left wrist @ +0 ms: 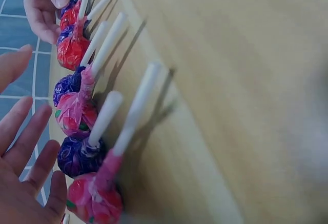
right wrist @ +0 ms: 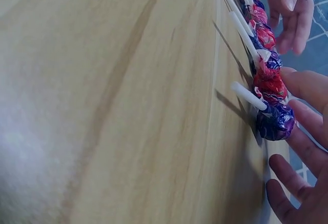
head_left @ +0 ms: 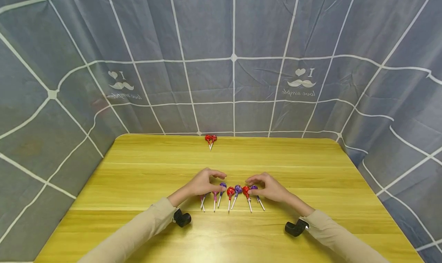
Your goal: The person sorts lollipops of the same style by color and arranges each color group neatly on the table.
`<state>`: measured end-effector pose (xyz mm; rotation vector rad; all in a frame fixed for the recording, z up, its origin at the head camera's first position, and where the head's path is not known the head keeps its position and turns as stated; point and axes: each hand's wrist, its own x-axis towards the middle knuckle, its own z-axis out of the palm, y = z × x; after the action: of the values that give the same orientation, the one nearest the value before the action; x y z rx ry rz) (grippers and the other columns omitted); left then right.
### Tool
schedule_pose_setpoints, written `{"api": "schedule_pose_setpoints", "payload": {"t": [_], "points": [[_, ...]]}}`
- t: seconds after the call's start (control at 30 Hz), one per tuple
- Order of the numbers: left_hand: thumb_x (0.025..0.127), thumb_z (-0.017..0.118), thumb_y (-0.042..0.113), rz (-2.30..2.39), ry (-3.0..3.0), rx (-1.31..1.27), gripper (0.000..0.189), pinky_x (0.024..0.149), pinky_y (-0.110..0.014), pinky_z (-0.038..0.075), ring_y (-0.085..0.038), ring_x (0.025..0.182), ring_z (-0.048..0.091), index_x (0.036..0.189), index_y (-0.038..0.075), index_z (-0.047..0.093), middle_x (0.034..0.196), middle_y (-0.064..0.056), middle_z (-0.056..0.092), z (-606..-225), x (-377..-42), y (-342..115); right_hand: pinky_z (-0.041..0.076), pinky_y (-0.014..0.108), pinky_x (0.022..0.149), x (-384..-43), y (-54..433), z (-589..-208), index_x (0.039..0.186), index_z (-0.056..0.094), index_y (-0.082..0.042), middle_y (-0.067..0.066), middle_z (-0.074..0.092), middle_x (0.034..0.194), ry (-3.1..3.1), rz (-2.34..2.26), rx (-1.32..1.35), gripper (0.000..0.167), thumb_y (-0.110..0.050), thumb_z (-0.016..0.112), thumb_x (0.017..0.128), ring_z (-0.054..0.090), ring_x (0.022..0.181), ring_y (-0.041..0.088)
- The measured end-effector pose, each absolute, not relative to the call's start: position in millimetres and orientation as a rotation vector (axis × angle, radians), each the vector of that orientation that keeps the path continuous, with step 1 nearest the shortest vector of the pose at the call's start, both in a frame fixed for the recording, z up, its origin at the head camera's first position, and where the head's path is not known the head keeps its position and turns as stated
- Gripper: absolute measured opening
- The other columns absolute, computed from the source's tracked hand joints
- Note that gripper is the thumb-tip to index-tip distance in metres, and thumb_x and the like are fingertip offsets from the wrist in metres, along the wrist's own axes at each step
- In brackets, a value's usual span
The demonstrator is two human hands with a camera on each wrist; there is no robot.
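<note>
A row of several wrapped lollipops lies on the table, sticks toward me, in pink, purple and red. My left hand [head_left: 201, 183] is over the row's left end, fingers spread beside a purple lollipop [left wrist: 79, 156] and a pink lollipop [left wrist: 95, 198], gripping neither. At the right end, my right hand [head_left: 273, 189] has its fingers apart beside the last purple lollipop [right wrist: 277, 121] and a red lollipop [right wrist: 270, 86]; light contact cannot be told. Mid-row are another red lollipop [head_left: 230, 192] and a purple lollipop [head_left: 238, 189]. The left hand partly hides the leftmost heads in the head view.
Two red lollipops [head_left: 210, 139] lie at the far edge of the wooden table [head_left: 155, 151], sticks crossing. A grey curtain [head_left: 207, 78] with white lines surrounds the table's back and sides. Each wrist bears a black camera [head_left: 296, 228].
</note>
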<state>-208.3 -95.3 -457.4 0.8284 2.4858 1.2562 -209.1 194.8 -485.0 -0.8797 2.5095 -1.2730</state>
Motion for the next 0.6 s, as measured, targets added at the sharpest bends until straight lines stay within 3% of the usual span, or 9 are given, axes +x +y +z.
{"api": "schedule_pose_setpoints", "payload": {"t": [0.17, 0.43, 0.6], "points": [[0.085, 0.072, 0.02, 1.226, 2.41, 0.889, 0.045, 0.096, -0.048, 0.047, -0.03, 0.111, 0.062, 0.125, 0.0, 0.062, 0.114, -0.014, 0.07, -460.3, -217.8, -88.1, 0.049, 0.028, 0.089, -210.2, 195.3, -481.9, 0.115, 0.067, -0.001, 0.007, 0.072, 0.103, 2.496, -1.255, -0.905, 0.037, -0.019, 0.074, 0.084, 0.065, 0.096, 0.018], [0.084, 0.073, 0.016, 1.192, 2.345, 0.906, 0.043, 0.094, -0.04, 0.05, -0.027, 0.106, 0.065, 0.121, -0.002, 0.063, 0.112, -0.015, 0.07, -466.1, -223.5, -77.1, 0.048, 0.042, 0.089, -201.3, 189.0, -466.2, 0.114, 0.065, 0.006, 0.015, 0.072, 0.1, 2.48, -1.261, -0.903, 0.034, -0.006, 0.073, 0.083, 0.063, 0.095, 0.032], [0.083, 0.075, 0.018, 1.166, 2.339, 0.915, 0.043, 0.091, -0.032, 0.051, -0.024, 0.104, 0.066, 0.12, -0.002, 0.065, 0.111, -0.013, 0.07, -470.3, -224.3, -73.4, 0.047, 0.041, 0.087, -192.7, 185.1, -446.2, 0.112, 0.065, 0.009, 0.019, 0.071, 0.099, 2.468, -1.251, -0.913, 0.032, -0.003, 0.072, 0.083, 0.06, 0.094, 0.036]]}}
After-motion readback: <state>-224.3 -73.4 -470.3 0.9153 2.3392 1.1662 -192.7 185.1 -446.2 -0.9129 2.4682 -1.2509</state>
